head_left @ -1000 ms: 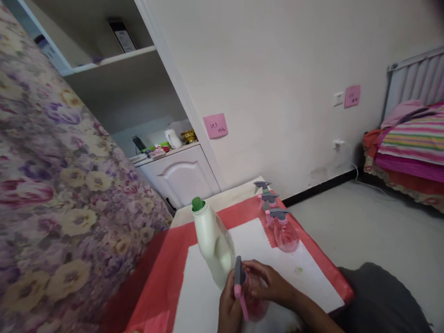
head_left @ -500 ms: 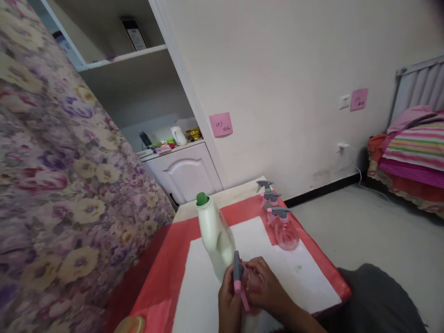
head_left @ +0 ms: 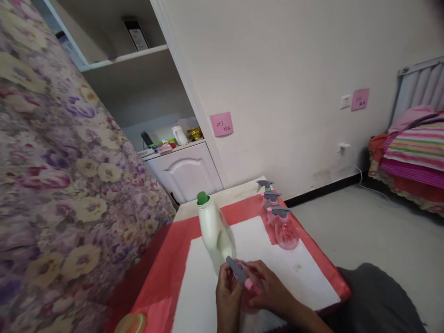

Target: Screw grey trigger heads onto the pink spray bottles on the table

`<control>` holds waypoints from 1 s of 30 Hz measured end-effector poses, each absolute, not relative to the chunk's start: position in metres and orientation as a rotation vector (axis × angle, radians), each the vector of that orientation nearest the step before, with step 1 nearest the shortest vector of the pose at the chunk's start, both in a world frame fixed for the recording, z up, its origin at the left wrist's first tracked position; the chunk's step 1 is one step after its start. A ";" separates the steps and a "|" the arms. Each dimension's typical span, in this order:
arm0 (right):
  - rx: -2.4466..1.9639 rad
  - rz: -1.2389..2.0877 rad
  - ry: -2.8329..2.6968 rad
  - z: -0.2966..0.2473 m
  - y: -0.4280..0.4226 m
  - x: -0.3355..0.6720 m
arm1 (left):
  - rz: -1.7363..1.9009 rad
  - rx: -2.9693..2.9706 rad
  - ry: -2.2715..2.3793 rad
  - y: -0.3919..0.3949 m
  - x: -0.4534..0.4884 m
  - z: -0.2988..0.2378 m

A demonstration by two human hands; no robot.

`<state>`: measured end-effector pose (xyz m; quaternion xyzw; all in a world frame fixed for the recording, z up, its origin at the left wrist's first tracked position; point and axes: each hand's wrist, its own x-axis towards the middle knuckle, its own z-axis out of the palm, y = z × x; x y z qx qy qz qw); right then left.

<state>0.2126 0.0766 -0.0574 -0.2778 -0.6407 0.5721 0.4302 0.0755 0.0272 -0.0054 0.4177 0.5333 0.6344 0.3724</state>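
Note:
Both my hands are around one small clear spray bottle with a grey and pink trigger head [head_left: 239,273], low in the middle of the view. My left hand [head_left: 227,293] has its fingers closed on the head and collar. Wrapped round the clear pink-tinted body is my right hand [head_left: 268,286], which covers much of it. Just beyond them stands a pale green jug [head_left: 215,229] with a green cap piece [head_left: 202,198] at its mouth. Farther right, a clear spray bottle [head_left: 287,233] stands in a row with other spray bottles [head_left: 270,199].
A white cloth [head_left: 194,286] lies over a red cover [head_left: 156,273] on the table. A round lidded object [head_left: 131,323] sits at the near left. Floral curtain [head_left: 69,194] hangs on the left, and a shelf cabinet [head_left: 187,166] stands behind. To the right is a bed [head_left: 416,152].
The trigger head has turned in my left fingers; its pink nozzle now points toward the lower right instead of straight down toward me. The jug and the row of bottles stay put.

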 end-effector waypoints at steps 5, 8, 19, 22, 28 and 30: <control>-0.676 1.431 -1.611 -0.060 0.078 0.214 | 1.546 1.106 1.354 0.024 0.072 -0.001; -0.656 1.413 -1.628 -0.059 0.079 0.214 | 1.499 1.184 1.396 0.023 0.070 0.002; -0.651 1.352 -1.622 -0.059 0.076 0.212 | 1.457 1.384 1.542 0.021 0.070 0.011; -0.548 1.408 -1.566 -0.062 0.076 0.212 | 1.541 1.358 1.625 0.028 0.078 0.011; -0.535 1.352 -1.513 -0.050 0.076 0.227 | 1.602 1.344 1.690 0.033 0.083 0.004; -0.534 1.295 -1.517 -0.042 0.076 0.235 | 1.590 1.346 1.701 0.032 0.082 0.002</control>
